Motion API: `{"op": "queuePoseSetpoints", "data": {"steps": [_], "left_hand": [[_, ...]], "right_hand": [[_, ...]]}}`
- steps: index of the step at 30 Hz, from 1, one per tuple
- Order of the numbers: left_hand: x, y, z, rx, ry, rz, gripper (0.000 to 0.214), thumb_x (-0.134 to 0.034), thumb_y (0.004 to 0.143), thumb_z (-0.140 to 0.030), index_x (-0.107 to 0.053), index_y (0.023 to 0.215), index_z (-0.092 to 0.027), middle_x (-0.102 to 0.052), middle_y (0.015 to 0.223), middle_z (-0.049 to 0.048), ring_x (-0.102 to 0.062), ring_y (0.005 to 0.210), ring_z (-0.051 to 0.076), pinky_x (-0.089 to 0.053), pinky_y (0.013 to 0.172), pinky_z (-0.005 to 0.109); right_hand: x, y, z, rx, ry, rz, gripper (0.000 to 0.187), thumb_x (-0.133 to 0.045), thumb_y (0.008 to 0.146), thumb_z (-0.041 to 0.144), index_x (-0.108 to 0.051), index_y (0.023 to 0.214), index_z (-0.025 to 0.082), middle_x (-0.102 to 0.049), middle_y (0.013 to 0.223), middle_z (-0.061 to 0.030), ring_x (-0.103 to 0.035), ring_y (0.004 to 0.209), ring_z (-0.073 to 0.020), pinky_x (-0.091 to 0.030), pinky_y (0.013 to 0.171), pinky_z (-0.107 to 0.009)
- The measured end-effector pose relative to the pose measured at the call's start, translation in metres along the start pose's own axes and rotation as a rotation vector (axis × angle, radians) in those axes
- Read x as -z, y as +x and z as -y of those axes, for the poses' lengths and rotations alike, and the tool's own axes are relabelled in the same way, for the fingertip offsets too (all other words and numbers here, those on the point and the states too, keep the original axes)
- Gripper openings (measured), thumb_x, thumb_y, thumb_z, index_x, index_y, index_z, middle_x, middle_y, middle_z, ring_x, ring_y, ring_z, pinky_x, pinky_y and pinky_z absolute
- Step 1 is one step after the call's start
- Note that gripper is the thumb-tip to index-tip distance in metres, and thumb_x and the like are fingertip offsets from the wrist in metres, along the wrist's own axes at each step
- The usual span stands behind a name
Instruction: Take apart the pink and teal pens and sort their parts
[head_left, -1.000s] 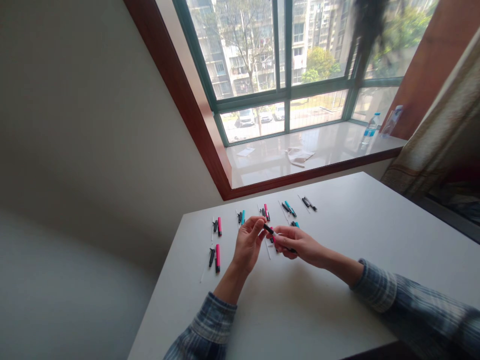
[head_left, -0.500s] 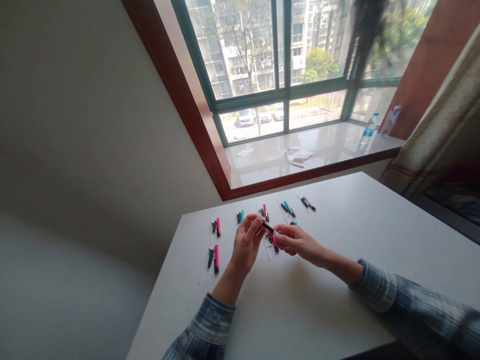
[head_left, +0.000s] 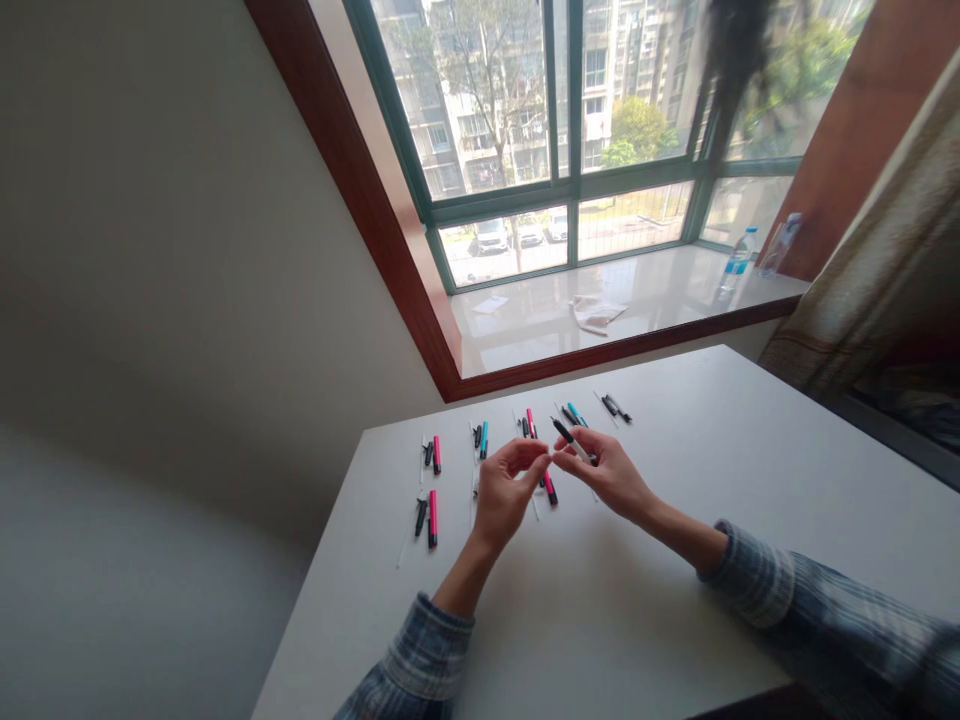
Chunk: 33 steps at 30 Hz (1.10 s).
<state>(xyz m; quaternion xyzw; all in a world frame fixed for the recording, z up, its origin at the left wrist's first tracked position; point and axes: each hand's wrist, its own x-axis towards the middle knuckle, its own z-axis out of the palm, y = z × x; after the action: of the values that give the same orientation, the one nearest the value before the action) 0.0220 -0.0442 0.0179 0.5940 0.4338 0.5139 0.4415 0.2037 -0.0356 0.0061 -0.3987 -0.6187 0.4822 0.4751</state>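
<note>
Now your right hand (head_left: 609,476) alone grips the black-tipped pen (head_left: 573,442), tip toward eleven o'clock; your left hand (head_left: 504,496) has released it, fingers pinched, contents indiscernible.

A room in a home is shown: a bay window (head_left: 570,150) onto apartment blocks, a curtain (head_left: 885,250), and a white table (head_left: 637,600).

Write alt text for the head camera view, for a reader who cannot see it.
Over a white table, the person's right hand holds a thin black-tipped white pen, while the left hand pinches its fingers beside it. Pink, teal and black pen parts lie in small groups on the table, near a large window.
</note>
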Motion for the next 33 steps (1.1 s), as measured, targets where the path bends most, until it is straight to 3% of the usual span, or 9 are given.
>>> {"op": "queuePoseSetpoints", "data": {"steps": [4, 9, 14, 18, 23, 27, 29, 33], "left_hand": [[-0.003, -0.005, 0.001, -0.158, 0.27, -0.02, 0.015, -0.076, 0.088, -0.031, -0.078, 0.097, -0.02, -0.078, 0.091, 0.0045, -0.072, 0.084, 0.019, -0.058, 0.08, 0.031], [-0.001, -0.006, 0.002, -0.225, 0.368, -0.002, 0.01, -0.072, 0.091, -0.03, -0.074, 0.095, -0.021, -0.077, 0.088, 0.0021, -0.071, 0.081, 0.017, -0.057, 0.079, 0.03], [-0.003, -0.007, 0.0, -0.258, 0.46, 0.015, 0.009, -0.069, 0.092, -0.028, -0.067, 0.088, -0.021, -0.072, 0.082, -0.0007, -0.067, 0.076, 0.014, -0.055, 0.074, 0.027], [-0.006, -0.009, 0.001, -0.247, 0.465, 0.031, 0.007, -0.069, 0.092, -0.026, -0.065, 0.096, -0.022, -0.072, 0.085, -0.0009, -0.069, 0.079, 0.015, -0.056, 0.077, 0.027], [0.001, -0.01, 0.011, -0.164, 0.467, 0.0, 0.014, -0.064, 0.094, -0.028, -0.064, 0.107, -0.023, -0.072, 0.087, -0.0004, -0.069, 0.077, 0.015, -0.056, 0.075, 0.029], [0.006, -0.009, 0.019, -0.169, 0.51, 0.036, 0.01, -0.061, 0.096, -0.028, -0.067, 0.101, -0.023, -0.072, 0.088, 0.0006, -0.068, 0.077, 0.015, -0.056, 0.074, 0.03], [0.006, -0.009, 0.021, -0.199, 0.526, 0.057, 0.01, -0.06, 0.096, -0.026, -0.068, 0.101, -0.023, -0.072, 0.09, 0.001, -0.067, 0.077, 0.015, -0.055, 0.073, 0.03], [0.004, -0.008, 0.022, -0.256, 0.512, 0.072, 0.014, -0.058, 0.095, -0.02, -0.068, 0.104, -0.023, -0.069, 0.106, 0.0033, -0.066, 0.077, 0.014, -0.055, 0.074, 0.03]], "right_hand": [[0.001, 0.001, -0.001, 0.0, -0.08, -0.006, 0.042, -0.072, 0.088, 0.058, -0.076, 0.087, 0.017, -0.068, 0.075, -0.002, -0.055, 0.066, -0.0159, -0.04, 0.061, -0.028], [0.002, 0.001, -0.003, 0.014, -0.1, 0.007, 0.038, -0.072, 0.089, 0.055, -0.079, 0.089, 0.018, -0.074, 0.077, -0.0041, -0.06, 0.065, -0.0176, -0.044, 0.06, -0.028], [-0.002, -0.002, -0.002, 0.069, -0.237, -0.064, 0.026, -0.071, 0.089, 0.043, -0.077, 0.085, 0.018, -0.073, 0.075, -0.0022, -0.053, 0.059, -0.0142, -0.039, 0.056, -0.026], [0.001, -0.001, -0.001, 0.118, -0.334, -0.072, 0.024, -0.068, 0.089, 0.038, -0.07, 0.077, 0.017, -0.062, 0.064, 0.0017, -0.045, 0.055, -0.0117, -0.034, 0.052, -0.024], [0.049, 0.005, -0.018, 0.134, -0.565, -0.181, 0.022, -0.065, 0.089, 0.038, -0.073, 0.085, 0.018, -0.045, 0.054, 0.0057, -0.039, 0.051, -0.0111, -0.032, 0.053, -0.024], [0.096, -0.001, -0.044, 0.082, -0.823, -0.264, 0.027, -0.062, 0.089, 0.041, -0.07, 0.078, 0.018, -0.047, 0.054, 0.0041, -0.04, 0.05, -0.0116, -0.031, 0.054, -0.025], [0.106, -0.005, -0.055, 0.053, -0.889, -0.233, 0.027, -0.06, 0.09, 0.042, -0.071, 0.081, 0.019, -0.052, 0.056, 0.003, -0.043, 0.05, -0.0124, -0.031, 0.056, -0.026], [0.107, -0.006, -0.067, 0.039, -0.943, -0.205, 0.03, -0.055, 0.093, 0.044, -0.073, 0.09, 0.02, -0.059, 0.06, -0.0002, -0.05, 0.053, -0.0155, -0.033, 0.059, -0.027]]}}
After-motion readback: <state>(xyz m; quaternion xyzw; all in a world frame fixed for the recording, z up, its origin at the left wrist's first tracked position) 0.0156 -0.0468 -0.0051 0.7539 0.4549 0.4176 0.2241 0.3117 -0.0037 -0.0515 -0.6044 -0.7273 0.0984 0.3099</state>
